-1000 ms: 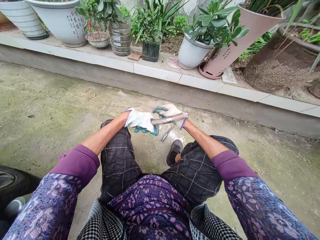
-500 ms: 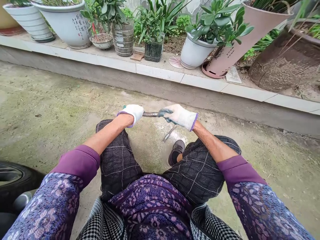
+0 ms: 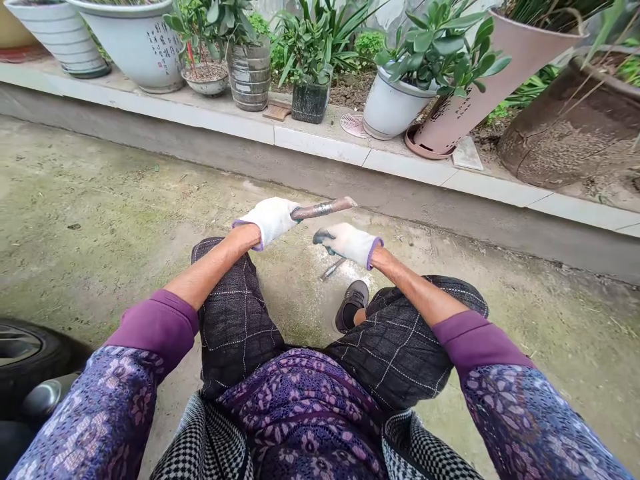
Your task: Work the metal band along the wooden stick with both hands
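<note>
My left hand (image 3: pixel 273 221), in a white knit glove with purple cuff, is closed around one end of a brown rod (image 3: pixel 324 209). The rod has a silvery wrapped band, and its free end points right, slightly raised. My right hand (image 3: pixel 347 244), gloved alike with dark-coated fingers, is just below and right of the rod, apart from it. Its fingers are curled together; what they hold, if anything, is hidden. Beneath it, a thin greyish stick-like piece (image 3: pixel 331 269) lies on the ground beside white powder.
A low tiled ledge (image 3: pixel 320 145) runs across ahead, bearing several potted plants, including a white pot (image 3: pixel 397 107) and a tall pink pot (image 3: pixel 457 107). A dark wheel (image 3: pixel 43 360) stands at left. My shoe (image 3: pixel 351 303) is below my right hand.
My right hand has come off the rod and moved slightly down and left. The rod, still in my left hand, has tilted up and its far end now shows.
</note>
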### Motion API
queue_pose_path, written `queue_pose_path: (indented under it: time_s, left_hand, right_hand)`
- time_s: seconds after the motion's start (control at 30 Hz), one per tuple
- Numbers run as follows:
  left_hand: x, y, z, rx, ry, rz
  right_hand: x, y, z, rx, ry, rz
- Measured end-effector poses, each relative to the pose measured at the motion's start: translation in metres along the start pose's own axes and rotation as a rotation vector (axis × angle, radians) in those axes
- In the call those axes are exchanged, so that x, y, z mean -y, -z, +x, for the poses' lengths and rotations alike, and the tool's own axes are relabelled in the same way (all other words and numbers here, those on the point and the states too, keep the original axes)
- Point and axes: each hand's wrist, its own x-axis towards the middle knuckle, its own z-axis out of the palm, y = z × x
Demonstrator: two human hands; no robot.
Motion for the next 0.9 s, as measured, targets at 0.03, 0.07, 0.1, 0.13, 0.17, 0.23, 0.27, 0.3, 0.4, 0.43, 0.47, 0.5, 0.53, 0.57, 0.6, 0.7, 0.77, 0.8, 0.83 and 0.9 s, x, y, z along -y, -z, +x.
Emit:
queue_pose_path:
  time_s: [0.03, 0.07, 0.1, 0.13, 0.17, 0.23, 0.27, 0.3, 0.4, 0.43, 0.47, 0.5, 0.53, 0.57, 0.6, 0.7, 0.77, 0.8, 0.83, 0.9]
  left_hand:
    - [0.003, -0.001, 0.003, 0.022, 0.028, 0.067]
    - [0.005, -0.003, 0.005, 0.046, 0.054, 0.138]
    - [0.007, -0.005, 0.008, 0.067, 0.073, 0.206]
    - [0.008, -0.007, 0.009, 0.082, 0.085, 0.267]
    - [0.009, -0.009, 0.01, 0.092, 0.087, 0.32]
    - [0.008, -0.013, 0.01, 0.114, 0.068, 0.393]
    - [0.006, -0.015, 0.009, 0.135, 0.052, 0.413]
    - [0.003, -0.018, 0.008, 0.165, 0.032, 0.426]
    - [-0.005, -0.024, 0.006, 0.266, -0.053, 0.433]
    - [-0.007, -0.024, 0.005, 0.286, -0.089, 0.421]
    - [-0.008, -0.025, 0.005, 0.293, -0.121, 0.397]
    - [-0.01, -0.024, 0.004, 0.29, -0.148, 0.359]
    - [-0.01, -0.022, 0.004, 0.282, -0.163, 0.309]
    - [-0.01, -0.019, 0.003, 0.268, -0.166, 0.249]
    - [-0.01, -0.016, 0.002, 0.25, -0.16, 0.185]
    - [-0.008, -0.006, 0.001, 0.144, -0.093, 0.03]
    - [-0.005, -0.002, 0.002, 0.076, -0.026, 0.016]
    - [-0.004, -0.002, 0.003, 0.06, 0.005, 0.042]
    - [-0.003, -0.003, 0.005, 0.057, 0.033, 0.078]
    - [-0.001, -0.007, 0.009, 0.087, 0.062, 0.162]
  right_hand:
    - [0.003, -0.004, 0.0, 0.019, 0.022, -0.032]
    - [0.006, -0.006, 0.0, 0.013, 0.035, -0.049]
    - [0.007, -0.006, 0.0, -0.004, 0.046, -0.057]
    - [0.008, -0.006, 0.0, -0.027, 0.056, -0.067]
    - [0.007, -0.003, 0.001, -0.052, 0.065, -0.08]
    - [0.006, 0.004, 0.001, -0.093, 0.075, -0.104]
    - [0.005, 0.009, 0.001, -0.107, 0.086, -0.107]
    - [0.005, 0.014, 0.001, -0.121, 0.101, -0.104]
    - [0.003, 0.028, -0.001, -0.158, 0.104, -0.037]
    - [0.001, 0.032, -0.002, -0.165, 0.08, 0.008]
    - [-0.001, 0.034, -0.002, -0.172, 0.052, 0.057]
    - [-0.004, 0.036, -0.001, -0.184, 0.036, 0.106]
    - [-0.007, 0.037, -0.001, -0.193, 0.034, 0.15]
    - [-0.009, 0.037, 0.0, -0.195, 0.039, 0.194]
    - [-0.011, 0.035, 0.001, -0.192, 0.035, 0.246]
    - [-0.01, 0.025, 0.0, -0.189, -0.038, 0.405]
    - [-0.002, 0.017, -0.005, -0.175, -0.061, 0.429]
    - [0.003, 0.014, -0.008, -0.152, -0.054, 0.403]
    - [0.007, 0.012, -0.01, -0.118, -0.042, 0.362]
    - [0.013, 0.012, -0.014, -0.06, -0.027, 0.271]
